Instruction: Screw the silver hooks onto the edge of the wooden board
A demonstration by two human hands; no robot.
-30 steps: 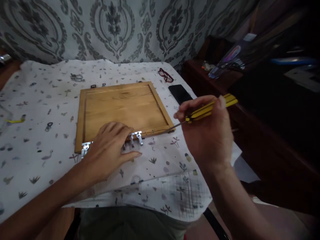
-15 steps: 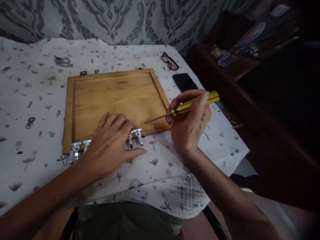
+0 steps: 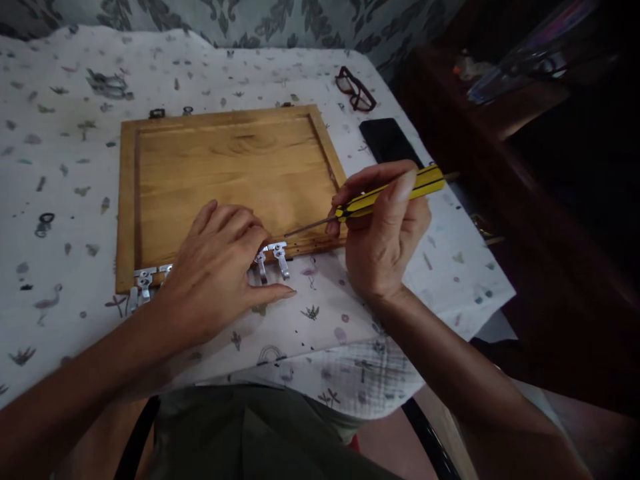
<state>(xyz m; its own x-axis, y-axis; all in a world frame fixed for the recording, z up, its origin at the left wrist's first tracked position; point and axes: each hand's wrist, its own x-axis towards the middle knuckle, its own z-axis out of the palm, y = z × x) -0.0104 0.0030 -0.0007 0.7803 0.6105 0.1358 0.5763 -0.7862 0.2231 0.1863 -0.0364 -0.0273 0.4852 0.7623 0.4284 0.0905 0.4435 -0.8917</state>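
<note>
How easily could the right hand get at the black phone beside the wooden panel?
Fairly easily, it seems: the right hand sits just below the phone with nothing in the way, though it holds a yellow-handled screwdriver.

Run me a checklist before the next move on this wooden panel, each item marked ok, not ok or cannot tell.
1. Yellow-handled screwdriver gripped in right hand: ok.
2. Left hand steadying wooden panel: ok.
3. Panel lying flat on patterned cloth: ok.
4. Screwdriver tip seated on a fastener: cannot tell.
5. Metal brackets fastened along the lower edge: cannot tell.
6. Red-framed glasses apart from both hands: ok.
</note>
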